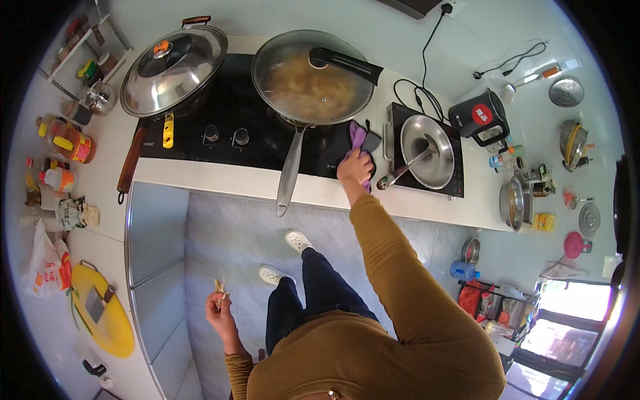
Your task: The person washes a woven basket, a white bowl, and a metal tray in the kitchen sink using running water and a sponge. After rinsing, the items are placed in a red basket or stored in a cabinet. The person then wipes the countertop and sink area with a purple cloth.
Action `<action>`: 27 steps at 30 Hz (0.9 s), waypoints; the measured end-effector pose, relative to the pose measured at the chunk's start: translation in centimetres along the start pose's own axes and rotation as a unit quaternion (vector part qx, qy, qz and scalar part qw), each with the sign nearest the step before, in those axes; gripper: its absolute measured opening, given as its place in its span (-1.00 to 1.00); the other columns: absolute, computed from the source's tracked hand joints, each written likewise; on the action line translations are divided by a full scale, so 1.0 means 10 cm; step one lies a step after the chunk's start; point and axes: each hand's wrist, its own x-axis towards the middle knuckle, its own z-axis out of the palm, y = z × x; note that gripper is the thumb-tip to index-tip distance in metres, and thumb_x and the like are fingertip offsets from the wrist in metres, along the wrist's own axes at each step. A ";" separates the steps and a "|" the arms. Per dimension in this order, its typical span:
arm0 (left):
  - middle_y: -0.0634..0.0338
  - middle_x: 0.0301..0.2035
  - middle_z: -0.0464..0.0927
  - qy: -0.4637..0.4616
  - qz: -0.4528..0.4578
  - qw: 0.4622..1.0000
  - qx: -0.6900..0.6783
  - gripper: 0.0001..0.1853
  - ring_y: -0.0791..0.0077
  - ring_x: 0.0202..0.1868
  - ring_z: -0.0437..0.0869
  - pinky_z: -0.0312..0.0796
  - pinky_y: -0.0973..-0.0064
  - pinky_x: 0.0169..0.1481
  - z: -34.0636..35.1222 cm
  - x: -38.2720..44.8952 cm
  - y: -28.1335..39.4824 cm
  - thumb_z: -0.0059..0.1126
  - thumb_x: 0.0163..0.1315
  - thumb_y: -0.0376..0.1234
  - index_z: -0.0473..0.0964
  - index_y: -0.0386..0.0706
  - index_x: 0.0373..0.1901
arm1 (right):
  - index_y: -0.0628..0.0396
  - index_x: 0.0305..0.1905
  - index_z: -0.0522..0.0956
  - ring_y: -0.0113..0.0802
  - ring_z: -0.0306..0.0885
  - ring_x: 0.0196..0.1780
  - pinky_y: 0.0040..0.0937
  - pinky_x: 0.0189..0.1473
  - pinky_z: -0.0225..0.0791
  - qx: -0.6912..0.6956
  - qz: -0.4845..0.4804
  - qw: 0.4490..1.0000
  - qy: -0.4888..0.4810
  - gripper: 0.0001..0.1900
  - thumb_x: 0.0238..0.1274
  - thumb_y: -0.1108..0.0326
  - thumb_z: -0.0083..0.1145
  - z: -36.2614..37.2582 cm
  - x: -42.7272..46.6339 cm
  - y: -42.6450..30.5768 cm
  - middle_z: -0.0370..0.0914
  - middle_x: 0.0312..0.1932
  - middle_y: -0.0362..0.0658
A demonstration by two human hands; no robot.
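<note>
My right hand (356, 167) is closed over a purple cloth (357, 134) at the right end of the black glass cooktop (225, 112). Just left of it, a long-handled pan stands under a fogged glass lid (310, 100), with brownish food showing through. Its grey pan handle (291, 172) sticks out past the counter edge. To the right of my hand, a metal ladle (412, 161) rests in a shallow steel bowl (420, 131) on a portable induction cooker (457, 172). Low over the floor, my left hand (218, 312) pinches a small crumpled pale scrap (220, 287).
A wok under a domed steel lid (195, 65) stands at the cooktop's left, its wooden handle (134, 160) jutting forward. A black electric kettle (482, 117) is beyond the induction cooker. A cleaver (95, 305) lies on the yellow cutting board (117, 325) on the left counter.
</note>
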 end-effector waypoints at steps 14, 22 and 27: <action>0.28 -0.28 0.48 -0.017 0.058 0.997 0.051 -0.92 0.65 -0.34 0.43 0.32 0.67 -0.25 -0.66 0.03 0.13 0.17 0.13 -0.55 0.48 -0.23 -0.38 | 0.01 -0.02 0.45 -0.23 0.43 -0.10 -0.28 -0.22 0.34 0.478 -0.334 0.811 -0.050 -0.68 0.19 0.14 -0.09 0.18 -1.32 -0.62 0.41 -0.03 -0.06; 0.28 -0.33 0.50 0.111 -0.013 0.994 -0.001 -0.94 0.63 -0.35 0.48 0.35 0.66 -0.27 -1.35 -0.33 -0.17 0.15 0.14 -0.53 0.49 -0.22 -0.37 | -0.09 0.05 0.51 -0.08 0.18 0.26 -0.05 0.11 0.13 0.087 -0.389 0.900 0.176 -0.59 0.01 0.37 0.02 0.49 -2.12 -1.42 0.29 0.22 -0.15; 0.28 -0.27 0.50 0.125 -0.005 0.992 0.001 -0.94 0.62 -0.26 0.49 0.35 0.67 -0.25 -1.51 -0.31 -0.57 0.21 0.13 -0.50 0.52 -0.22 -0.38 | -0.08 -0.13 0.60 -0.15 0.35 0.12 -0.11 0.00 0.26 0.179 -0.553 0.812 0.050 -0.68 -0.05 0.44 0.05 0.62 -2.58 -2.69 0.45 0.06 -0.18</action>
